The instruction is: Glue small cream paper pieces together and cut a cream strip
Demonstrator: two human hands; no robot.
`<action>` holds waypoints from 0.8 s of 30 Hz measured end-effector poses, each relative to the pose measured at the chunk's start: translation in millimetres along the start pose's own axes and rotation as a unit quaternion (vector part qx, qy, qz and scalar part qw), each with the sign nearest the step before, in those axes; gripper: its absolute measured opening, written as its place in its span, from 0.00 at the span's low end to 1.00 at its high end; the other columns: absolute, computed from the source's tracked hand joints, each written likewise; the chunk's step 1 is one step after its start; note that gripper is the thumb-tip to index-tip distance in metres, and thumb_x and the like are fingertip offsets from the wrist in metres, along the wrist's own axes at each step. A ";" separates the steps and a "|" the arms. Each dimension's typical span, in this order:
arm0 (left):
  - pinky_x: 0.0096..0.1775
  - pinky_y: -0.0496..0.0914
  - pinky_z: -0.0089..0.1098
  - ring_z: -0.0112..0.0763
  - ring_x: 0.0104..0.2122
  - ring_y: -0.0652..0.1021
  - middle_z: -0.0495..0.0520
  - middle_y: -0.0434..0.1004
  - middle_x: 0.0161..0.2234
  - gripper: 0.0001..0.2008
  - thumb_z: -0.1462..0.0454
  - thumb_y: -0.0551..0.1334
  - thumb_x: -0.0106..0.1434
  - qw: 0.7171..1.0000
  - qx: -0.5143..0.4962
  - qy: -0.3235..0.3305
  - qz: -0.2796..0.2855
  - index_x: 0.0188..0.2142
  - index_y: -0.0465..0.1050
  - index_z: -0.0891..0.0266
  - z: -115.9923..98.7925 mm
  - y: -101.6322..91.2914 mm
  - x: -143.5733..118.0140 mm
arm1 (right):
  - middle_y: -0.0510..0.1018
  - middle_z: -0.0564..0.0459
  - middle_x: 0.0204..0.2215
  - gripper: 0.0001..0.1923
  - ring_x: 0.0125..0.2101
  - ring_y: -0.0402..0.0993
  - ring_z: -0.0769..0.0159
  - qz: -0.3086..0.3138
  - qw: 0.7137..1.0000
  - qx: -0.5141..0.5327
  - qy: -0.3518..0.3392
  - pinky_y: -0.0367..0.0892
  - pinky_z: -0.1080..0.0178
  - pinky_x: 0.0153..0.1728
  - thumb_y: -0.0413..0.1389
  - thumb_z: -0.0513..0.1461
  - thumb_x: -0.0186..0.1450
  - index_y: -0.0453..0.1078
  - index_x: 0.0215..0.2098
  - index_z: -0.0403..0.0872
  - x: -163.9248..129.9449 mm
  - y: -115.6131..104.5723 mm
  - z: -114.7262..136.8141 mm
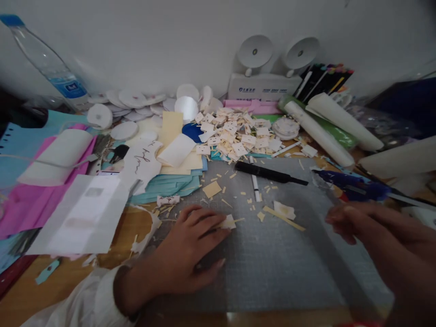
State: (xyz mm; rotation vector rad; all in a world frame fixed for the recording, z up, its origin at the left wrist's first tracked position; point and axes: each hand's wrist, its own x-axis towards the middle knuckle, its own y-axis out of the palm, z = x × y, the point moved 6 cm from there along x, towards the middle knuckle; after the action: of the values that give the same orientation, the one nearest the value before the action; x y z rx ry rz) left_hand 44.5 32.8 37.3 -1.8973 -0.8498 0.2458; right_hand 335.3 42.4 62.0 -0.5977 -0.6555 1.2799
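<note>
- Cluttered desk against a white wall; grey cutting mat [272,272] in front of us, coloured paper sheets [37,200] stacked at left, water bottle [47,61] far left, white paper rolls [320,131] at right.
- Done so far, by our read: lots. Big pile of cut cream tags [235,134] sits at the mat's far edge, w/ offcut slivers scattered over the mat.
- Left, by our read: at least the one piece now under our fingers; uncut cream sheets [177,136] lie beyond the mat, so prob. more to go. Exact count can't be told.
- Our left hand [190,254] lies flat on the mat, fingers spread, fingertips pressing a small cream paper piece [229,222] down at the mat's near-left part.
- Our right hand [371,236] hovers over the mat's right edge, blurred; fingers loosely extended, nothing seen in it, well apart from the piece.
- Black craft knife [270,173] lies on the mat beyond both hands, a white pen [255,184] crossing just beside it; blue glue gun [354,186] near the right hand, not touched.
</note>
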 end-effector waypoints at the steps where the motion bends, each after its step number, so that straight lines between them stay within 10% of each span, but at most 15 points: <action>1: 0.55 0.57 0.51 0.45 0.53 0.68 0.60 0.70 0.54 0.20 0.62 0.59 0.61 1.000 0.004 -0.002 -0.005 0.53 0.67 0.61 0.0 -0.6 0.1 | 0.76 0.51 0.28 0.11 0.26 0.72 0.60 -0.010 1.000 -0.010 0.011 0.69 0.58 0.27 0.51 0.50 0.64 0.71 0.32 0.56 -6.4 1.9 -6.2; 9: 0.55 0.59 0.52 0.45 0.56 0.67 0.61 0.69 0.55 0.16 0.65 0.60 0.59 0.999 0.013 -0.005 -0.053 0.48 0.70 0.61 2.7 -5.4 -1.9 | 0.73 0.46 0.37 0.13 0.40 0.70 0.55 0.003 0.992 -0.096 -0.084 0.66 0.51 0.43 0.52 0.48 0.64 0.71 0.36 0.47 -34.4 52.4 -14.5; 24: 0.45 0.66 0.41 0.38 0.43 0.72 0.56 0.73 0.42 0.10 0.72 0.55 0.62 0.981 0.004 -0.027 -0.191 0.42 0.68 0.60 5.8 -29.2 -5.7 | 0.76 0.52 0.30 0.11 0.32 0.73 0.60 0.025 0.995 0.076 0.052 0.70 0.64 0.30 0.57 0.50 0.60 0.72 0.32 0.53 -95.9 21.2 -15.9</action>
State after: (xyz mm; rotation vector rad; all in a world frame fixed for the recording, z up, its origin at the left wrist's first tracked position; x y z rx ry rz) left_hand 24.2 40.5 58.4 -1.6853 -1.2265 0.0656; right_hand 317.7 -48.4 25.2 -0.5536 -0.4559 1.3230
